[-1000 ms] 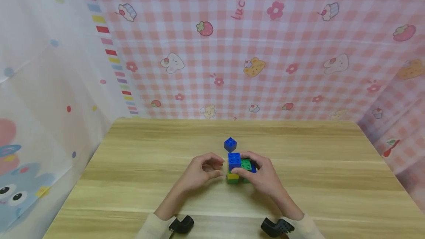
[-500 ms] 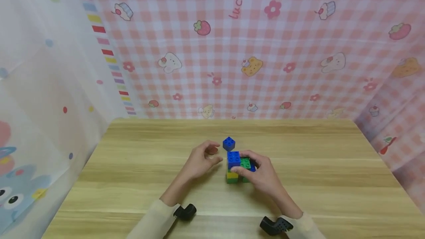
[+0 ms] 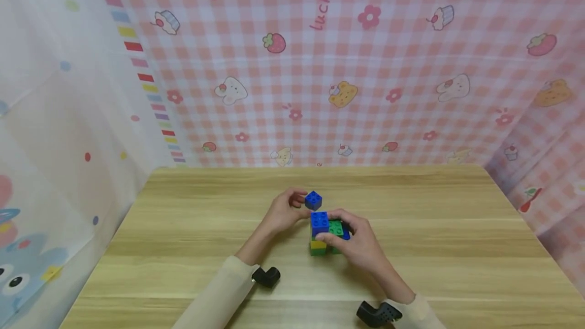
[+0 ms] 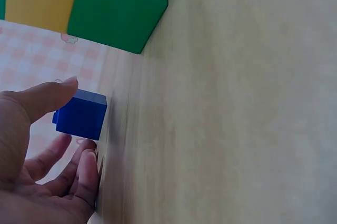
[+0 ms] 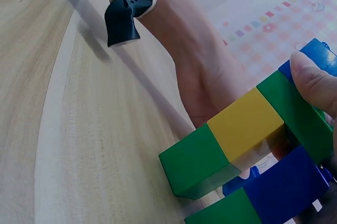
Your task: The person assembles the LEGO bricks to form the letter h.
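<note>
A loose blue toy brick (image 3: pixel 313 200) with studs on top sits on the table behind a small built structure. My left hand (image 3: pixel 284 212) reaches beside it; in the left wrist view the thumb and fingers spread on either side of the blue brick, the thumb tip overlapping its edge. My right hand (image 3: pixel 361 237) grips the toy brick structure (image 5: pixel 245 124), thumb against its upper blue brick (image 3: pixel 319 222). A yellow brick (image 5: pixel 246 124) and a green brick (image 5: pixel 200 163) form the front column, a green brick bridges across, and a second blue-and-green column stands beside it. The right fingers are mostly hidden behind.
The wood-grain table (image 3: pixel 205 248) ends at a pink checked cloth (image 3: pixel 292 75) at the back. A white patterned cloth (image 3: pixel 59 105) hangs at the left. Black devices (image 3: pixel 266 277) sit on both wrists over pale sleeves.
My left hand has moved forward from beside the structure to the loose blue brick. The right hand has kept its grip on the structure. The head view has shifted slightly.
</note>
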Demonstrator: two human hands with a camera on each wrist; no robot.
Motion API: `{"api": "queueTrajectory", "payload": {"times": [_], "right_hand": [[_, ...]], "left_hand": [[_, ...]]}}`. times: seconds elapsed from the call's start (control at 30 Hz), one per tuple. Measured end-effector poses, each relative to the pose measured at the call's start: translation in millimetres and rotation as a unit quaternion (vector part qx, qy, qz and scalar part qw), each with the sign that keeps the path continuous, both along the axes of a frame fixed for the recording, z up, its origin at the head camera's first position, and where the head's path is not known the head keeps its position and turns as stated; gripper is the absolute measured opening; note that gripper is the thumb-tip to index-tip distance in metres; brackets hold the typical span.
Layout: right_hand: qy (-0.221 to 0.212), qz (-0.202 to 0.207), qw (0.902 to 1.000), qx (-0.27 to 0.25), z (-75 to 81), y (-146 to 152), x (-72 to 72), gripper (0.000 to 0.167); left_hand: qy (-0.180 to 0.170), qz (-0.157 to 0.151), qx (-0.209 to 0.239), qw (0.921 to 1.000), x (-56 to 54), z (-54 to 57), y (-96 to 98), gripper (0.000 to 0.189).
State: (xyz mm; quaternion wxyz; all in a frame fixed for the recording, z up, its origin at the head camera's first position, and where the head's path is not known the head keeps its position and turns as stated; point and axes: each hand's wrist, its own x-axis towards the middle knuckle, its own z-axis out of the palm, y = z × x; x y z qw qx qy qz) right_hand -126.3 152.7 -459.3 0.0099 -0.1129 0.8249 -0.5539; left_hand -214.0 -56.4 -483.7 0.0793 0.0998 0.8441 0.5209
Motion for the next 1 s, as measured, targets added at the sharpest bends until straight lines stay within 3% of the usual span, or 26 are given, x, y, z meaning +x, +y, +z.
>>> {"api": "queueTrajectory", "payload": {"times": [0.4,0.73,1.0], "right_hand": [[0.013,-0.003,0.9999,0.006,3.6,1,-1.1,0.031],[0.008,-0.021,0.9997,-0.011,1.7,0,-0.8,0.032],[0.009,-0.022,0.9997,0.0,0.3,0,-2.8,0.033]], "left_hand": [[0.001,0.024,-0.049,0.9985,-9.9,2.6,14.5,0.048],[0.033,0.052,-0.069,0.9957,-5.2,-1.5,19.9,0.035],[0.033,0.054,-0.037,0.9973,-4.5,-5.0,15.8,0.027]]}}
